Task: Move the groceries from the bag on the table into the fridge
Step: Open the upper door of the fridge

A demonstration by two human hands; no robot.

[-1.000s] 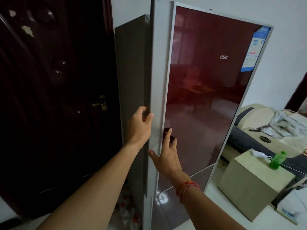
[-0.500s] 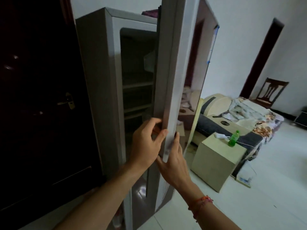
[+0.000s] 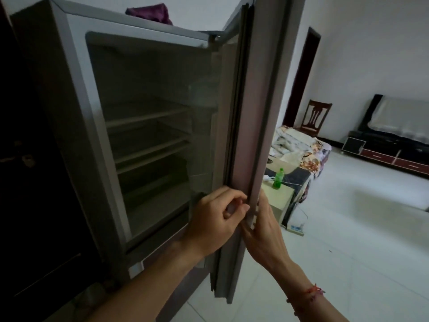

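Note:
The grey fridge (image 3: pixel 69 126) stands in front of me with its upper door (image 3: pixel 262 112) swung wide open, edge-on to me. Inside, the dark compartment shows bare shelves (image 3: pixel 148 117). My left hand (image 3: pixel 213 219) grips the inner edge of the door, fingers curled round it. My right hand (image 3: pixel 262 228) holds the door's outer side, fingers wrapped behind the edge. No bag or groceries are in view.
A dark wooden door (image 3: pixel 27 182) is on the left. A purple cloth (image 3: pixel 151 12) lies on the fridge top. Right of the door stand a small cream table (image 3: pixel 278 201) with a green bottle (image 3: pixel 277 178), a covered sofa (image 3: pixel 301 147), a chair (image 3: pixel 315 117) and a TV stand (image 3: pixel 390 156).
The fridge door has swung from nearly shut to wide open, pulled by both hands. The interior shelves are now visible, and my view has turned right.

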